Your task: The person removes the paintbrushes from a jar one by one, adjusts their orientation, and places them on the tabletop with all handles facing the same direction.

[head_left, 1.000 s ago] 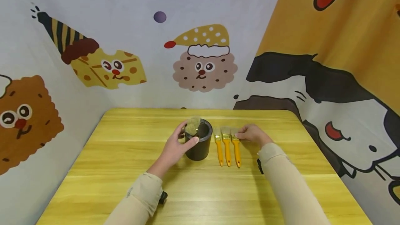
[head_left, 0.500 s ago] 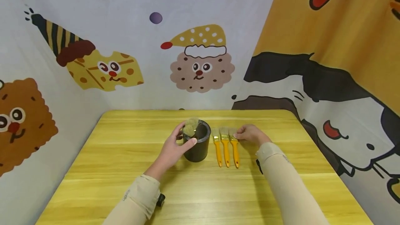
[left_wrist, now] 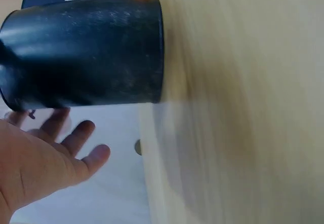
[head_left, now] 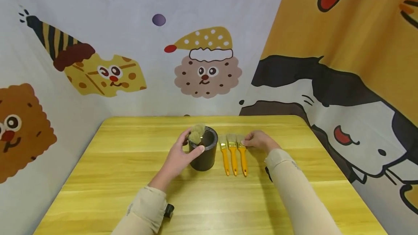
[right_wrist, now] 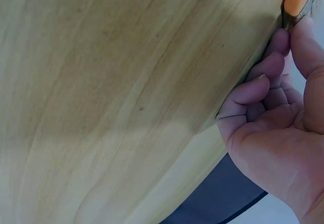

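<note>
A black cylindrical cup (head_left: 203, 161) stands upright on the table, with pale tufted bristle heads (head_left: 196, 134) showing at its left rim. My left hand (head_left: 177, 155) holds the cup near the top, thumb at the near rim and fingers on the far left side. In the left wrist view, several fingertips (left_wrist: 96, 155) spread beside the cup wall. Three flat paintbrushes with orange handles lie side by side to the right, bristles pointing away. My right hand (head_left: 260, 140) pinches the rightmost paintbrush (head_left: 243, 160) at its metal ferrule. Beside it lie the middle paintbrush (head_left: 233, 159) and the left paintbrush (head_left: 225, 159).
Everything rests on a yellow wood-grain table (head_left: 209, 206). A white and orange curtain (head_left: 130, 10) with cartoon prints hangs right behind the table's back edge and along both sides.
The head view has shifted slightly, so the scene sits a little further left and lower. Both hands, the cup and the paintbrushes keep their places relative to each other.
</note>
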The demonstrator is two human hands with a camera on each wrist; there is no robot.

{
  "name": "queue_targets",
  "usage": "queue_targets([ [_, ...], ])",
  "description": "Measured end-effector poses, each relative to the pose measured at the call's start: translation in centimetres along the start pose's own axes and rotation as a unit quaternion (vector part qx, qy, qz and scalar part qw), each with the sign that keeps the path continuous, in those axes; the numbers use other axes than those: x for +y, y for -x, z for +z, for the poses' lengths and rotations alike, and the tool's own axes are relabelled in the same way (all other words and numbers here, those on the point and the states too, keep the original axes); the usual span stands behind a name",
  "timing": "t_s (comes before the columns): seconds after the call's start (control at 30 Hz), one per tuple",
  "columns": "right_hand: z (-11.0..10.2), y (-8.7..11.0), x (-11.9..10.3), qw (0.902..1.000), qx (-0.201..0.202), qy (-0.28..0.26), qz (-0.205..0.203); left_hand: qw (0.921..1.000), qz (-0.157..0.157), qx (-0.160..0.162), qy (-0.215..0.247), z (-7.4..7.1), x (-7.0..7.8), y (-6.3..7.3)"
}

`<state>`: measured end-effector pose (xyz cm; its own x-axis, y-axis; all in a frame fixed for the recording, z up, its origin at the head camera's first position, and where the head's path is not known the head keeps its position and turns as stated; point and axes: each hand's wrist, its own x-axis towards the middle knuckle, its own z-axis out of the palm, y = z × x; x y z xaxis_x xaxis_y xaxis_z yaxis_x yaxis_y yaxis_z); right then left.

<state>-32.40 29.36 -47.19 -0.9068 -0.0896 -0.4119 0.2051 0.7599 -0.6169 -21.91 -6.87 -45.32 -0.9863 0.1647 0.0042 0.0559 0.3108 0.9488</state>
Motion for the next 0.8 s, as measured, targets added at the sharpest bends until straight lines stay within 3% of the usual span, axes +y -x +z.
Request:
queue_targets([
  [0.4, 0.2, -0.2, -0.8, 1.0, -0.002, 0.005, -0.005, 0.9979, -0.018, 0.061, -0.01, 1.5, 0.9, 0.2],
  [0.8, 0.2, 0.2, 0.3, 0.9993, 0.008, 0.025, -0.027, 0.997, -0.027, 0.062, -0.038, 2.2, 0.6, -0.2],
])
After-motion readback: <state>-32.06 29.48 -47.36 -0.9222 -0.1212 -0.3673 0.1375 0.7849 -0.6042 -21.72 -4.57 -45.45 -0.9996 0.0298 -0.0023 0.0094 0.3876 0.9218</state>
